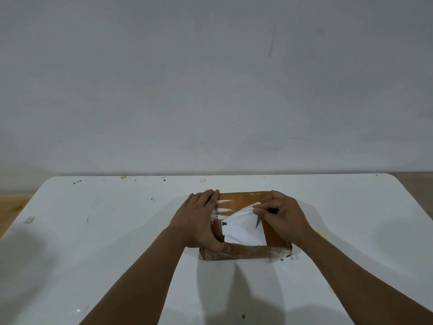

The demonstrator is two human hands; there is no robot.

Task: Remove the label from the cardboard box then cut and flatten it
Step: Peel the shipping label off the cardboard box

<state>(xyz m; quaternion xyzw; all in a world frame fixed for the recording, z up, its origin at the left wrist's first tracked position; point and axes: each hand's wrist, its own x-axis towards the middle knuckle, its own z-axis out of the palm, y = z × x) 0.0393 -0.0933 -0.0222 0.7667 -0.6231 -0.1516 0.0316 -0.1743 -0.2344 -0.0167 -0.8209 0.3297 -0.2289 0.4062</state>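
- Currently our left hand (199,221) presses flat, fingers straight, on the brown cardboard box (243,252).
- Our right hand (284,219) pinches the white paper label's (241,228) lifted far corner.

box (246,250) mid-table (93,231), wall (210,78) behind | label (241,228) on top of box | left hand (199,221) on box's left side, right hand (284,218) at label's right corner

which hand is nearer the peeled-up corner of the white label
Right. The right hand pinches the label at its lifted corner; the left hand lies flat on the cardboard box at the label's opposite side.
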